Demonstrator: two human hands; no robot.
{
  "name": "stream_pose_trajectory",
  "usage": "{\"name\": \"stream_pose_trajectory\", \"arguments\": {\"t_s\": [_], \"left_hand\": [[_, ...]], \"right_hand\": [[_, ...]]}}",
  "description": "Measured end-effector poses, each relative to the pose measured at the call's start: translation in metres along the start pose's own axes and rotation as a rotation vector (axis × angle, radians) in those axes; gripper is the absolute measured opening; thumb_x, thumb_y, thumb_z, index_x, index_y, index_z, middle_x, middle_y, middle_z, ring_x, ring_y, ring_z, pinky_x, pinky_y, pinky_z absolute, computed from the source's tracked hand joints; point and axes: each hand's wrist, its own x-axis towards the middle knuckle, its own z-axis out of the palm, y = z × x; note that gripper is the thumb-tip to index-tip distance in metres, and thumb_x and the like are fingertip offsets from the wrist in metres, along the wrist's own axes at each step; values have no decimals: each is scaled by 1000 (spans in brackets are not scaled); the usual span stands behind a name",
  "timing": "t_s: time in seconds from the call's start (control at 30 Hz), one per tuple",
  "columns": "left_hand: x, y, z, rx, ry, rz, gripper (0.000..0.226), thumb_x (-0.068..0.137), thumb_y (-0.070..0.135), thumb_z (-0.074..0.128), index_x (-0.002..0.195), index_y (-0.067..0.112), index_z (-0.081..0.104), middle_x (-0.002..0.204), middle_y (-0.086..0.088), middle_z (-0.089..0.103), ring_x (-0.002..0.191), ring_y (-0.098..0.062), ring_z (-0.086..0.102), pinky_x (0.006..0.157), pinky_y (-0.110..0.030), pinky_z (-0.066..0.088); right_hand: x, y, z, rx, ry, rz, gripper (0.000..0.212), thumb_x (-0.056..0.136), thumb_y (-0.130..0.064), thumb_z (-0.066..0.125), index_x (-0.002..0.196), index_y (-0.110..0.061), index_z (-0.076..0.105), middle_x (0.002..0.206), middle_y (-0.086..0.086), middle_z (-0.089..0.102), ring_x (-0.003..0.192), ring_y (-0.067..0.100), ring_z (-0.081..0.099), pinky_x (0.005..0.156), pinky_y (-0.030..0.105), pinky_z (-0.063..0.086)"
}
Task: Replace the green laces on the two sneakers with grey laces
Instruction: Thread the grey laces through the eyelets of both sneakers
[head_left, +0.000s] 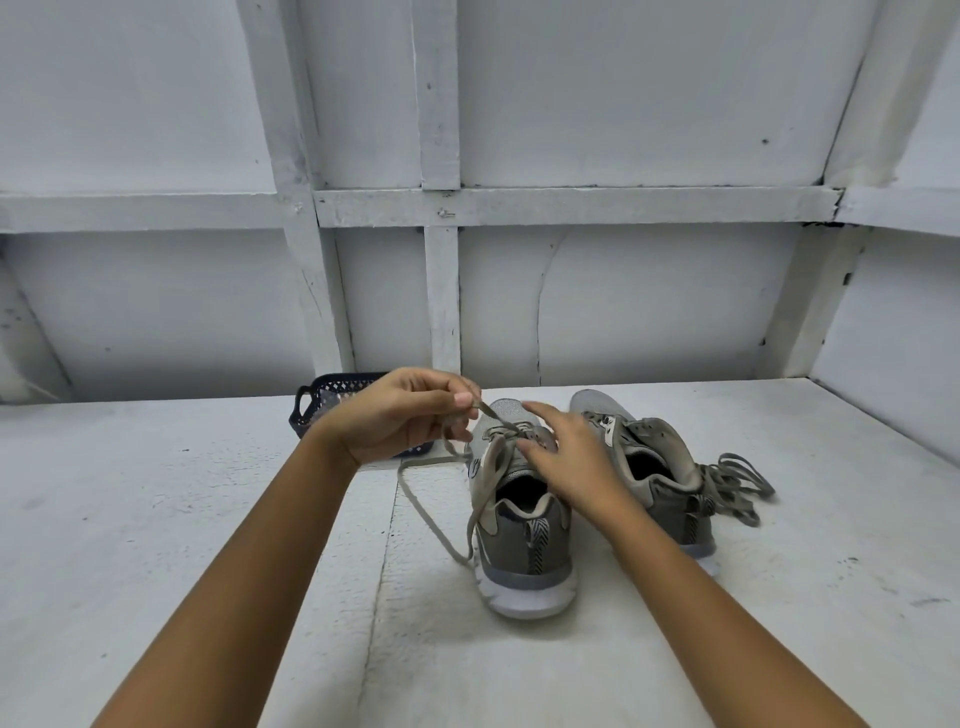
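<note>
Two grey sneakers stand side by side on the white table, heels toward me. My left hand (410, 413) pinches one end of the grey-green lace (431, 512) of the left sneaker (519, 519), just above its toe. The lace hangs in a long loop down the shoe's left side. My right hand (563, 457) rests with straight fingers on the left sneaker's tongue and eyelets. The right sneaker (654, 467) stands apart, and a loose pile of lace (737, 486) lies at its right side.
A dark plastic basket (322, 402) sits behind my left hand near the white wall (623, 312). The white table (208, 519) extends left, right and toward me, with a seam running down its middle.
</note>
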Motion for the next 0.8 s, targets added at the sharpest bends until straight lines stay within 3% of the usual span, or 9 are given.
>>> {"name": "stream_pose_trajectory", "arguments": {"t_s": [0.1, 0.27, 0.37, 0.47, 0.57, 0.67, 0.73, 0.8], "left_hand": [[2, -1, 8, 16, -25, -57, 23, 73, 29, 78, 79, 8, 72, 63, -4, 58, 55, -13, 56, 60, -28, 55], [3, -9, 15, 156, 60, -301, 9, 96, 5, 47, 99, 3, 55, 71, -10, 60, 42, -13, 56, 50, -31, 56], [7, -24, 19, 484, 207, -551, 22, 94, 18, 56, 109, 6, 43, 74, -10, 56, 43, -15, 56, 52, -35, 57], [11, -37, 28, 587, 190, -670, 45, 83, 34, 70, 106, 11, 39, 73, -8, 61, 45, -16, 57, 51, -34, 56], [14, -42, 32, 625, 229, -651, 35, 85, 24, 69, 102, 11, 41, 79, -8, 62, 57, -18, 61, 62, -37, 58], [14, -38, 25, 732, 190, -593, 11, 92, 22, 59, 87, 13, 55, 78, 0, 63, 73, -14, 62, 65, -26, 54], [11, -31, 14, 800, 175, -549, 15, 94, 20, 55, 82, 14, 61, 77, 3, 66, 77, -11, 61, 73, -26, 48], [9, -23, 5, 631, 203, -469, 16, 94, 15, 52, 83, 9, 62, 78, 0, 66, 76, -13, 59, 76, -28, 44]], "right_hand": [[5, -16, -10, -55, -16, -167, 35, 87, -32, 64, 122, -30, 62, 99, -2, 44, 99, 14, 47, 86, 21, 35], [8, -22, -31, -83, -72, -244, 17, 89, -16, 62, 101, -12, 73, 95, 10, 66, 90, 20, 58, 83, 30, 44], [4, -13, -39, -55, -93, -221, 21, 85, -4, 61, 98, -13, 75, 93, 6, 70, 91, 17, 61, 82, 29, 47], [0, -7, -41, -36, -145, -210, 21, 83, -6, 63, 96, -18, 75, 93, 2, 69, 92, 17, 61, 85, 35, 49], [-4, -5, -41, -54, -209, -212, 23, 84, -8, 64, 96, -24, 75, 95, -2, 69, 92, 14, 60, 84, 30, 49], [-7, -6, -45, -82, -245, -209, 27, 85, -5, 61, 99, -23, 74, 97, -5, 67, 90, 9, 58, 77, 19, 44], [-9, -8, -48, -100, -272, -207, 29, 85, -3, 58, 102, -21, 74, 99, -4, 67, 88, 7, 55, 75, 17, 41], [-11, -12, -50, -145, -301, -211, 33, 84, -2, 55, 103, -22, 73, 102, -1, 67, 89, 10, 56, 78, 19, 42]]}}
